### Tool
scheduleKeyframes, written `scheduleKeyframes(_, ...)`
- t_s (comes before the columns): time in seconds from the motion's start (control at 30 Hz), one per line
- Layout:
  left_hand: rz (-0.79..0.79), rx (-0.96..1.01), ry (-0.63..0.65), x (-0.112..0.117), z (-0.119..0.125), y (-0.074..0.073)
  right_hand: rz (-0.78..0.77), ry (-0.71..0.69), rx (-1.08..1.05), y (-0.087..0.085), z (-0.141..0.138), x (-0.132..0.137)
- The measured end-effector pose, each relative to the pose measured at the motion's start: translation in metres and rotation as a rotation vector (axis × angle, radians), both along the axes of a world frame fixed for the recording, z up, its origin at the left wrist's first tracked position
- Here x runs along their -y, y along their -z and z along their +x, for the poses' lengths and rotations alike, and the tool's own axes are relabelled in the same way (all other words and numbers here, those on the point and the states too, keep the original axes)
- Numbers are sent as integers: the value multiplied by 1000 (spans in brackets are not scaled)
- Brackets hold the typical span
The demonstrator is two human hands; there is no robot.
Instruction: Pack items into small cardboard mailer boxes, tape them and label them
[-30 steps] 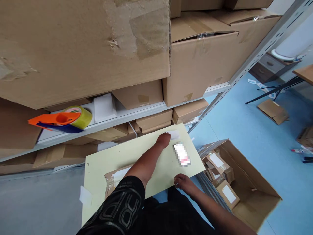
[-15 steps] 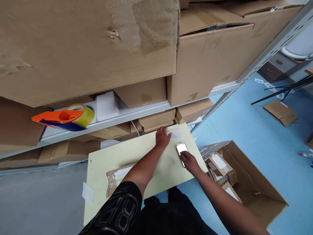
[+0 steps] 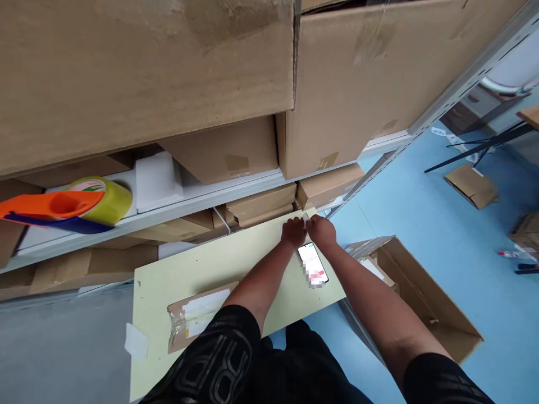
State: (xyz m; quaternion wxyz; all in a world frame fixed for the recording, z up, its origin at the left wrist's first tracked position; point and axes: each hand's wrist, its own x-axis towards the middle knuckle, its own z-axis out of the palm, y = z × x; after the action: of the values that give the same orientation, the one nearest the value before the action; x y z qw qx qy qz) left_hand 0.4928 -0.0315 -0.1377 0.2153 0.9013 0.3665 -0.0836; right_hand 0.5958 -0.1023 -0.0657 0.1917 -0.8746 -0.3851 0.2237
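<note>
"Where are the hands working?"
"The left hand and right hand are crowding a far corner of the pale-yellow, rectangular tabletop; bare surface is stretching out left of the left hand."
"And the small white paper slip?"
"Both hands are pinching it between them, fingers partly hiding it. The dark-edged, rectangular phone is lying just bodyward of them."
"What's changing?"
"Unlike half a second ago, the right hand isn't touching the phone; it's meeting the left."
</note>
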Motion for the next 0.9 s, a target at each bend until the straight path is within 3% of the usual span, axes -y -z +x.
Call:
scheduleKeyframes(0.07,9,-14,21,-2,2,3,47,156,-89,11,13,4)
scheduleKeyframes(0.2,-6,1,53,-1,-1,5,221,653,-497,36,46,34)
scheduleKeyframes(0.37,-72,39,23,4,-3,2,297,825,-598,41,67,88)
scheduleKeyframes(0.5,-184,89,-22,1,-4,-9,467,743,-729,21,48,120)
scheduleKeyframes(0.63,-340,174,-36,2,-29,-37,521,575,-947,-15,13,128)
scheduleKeyframes(0.7,-506,298,-120,10,-56,-55,506,497,-1032,-36,-5,125)
scheduleKeyframes(0.83,-1126,743,-499,35,-129,-95,464,365,-1117,-70,-40,111)
scheduleKeyframes(0.9,-1209,906,-589,48,-168,-119,451,321,-1134,-82,-58,102)
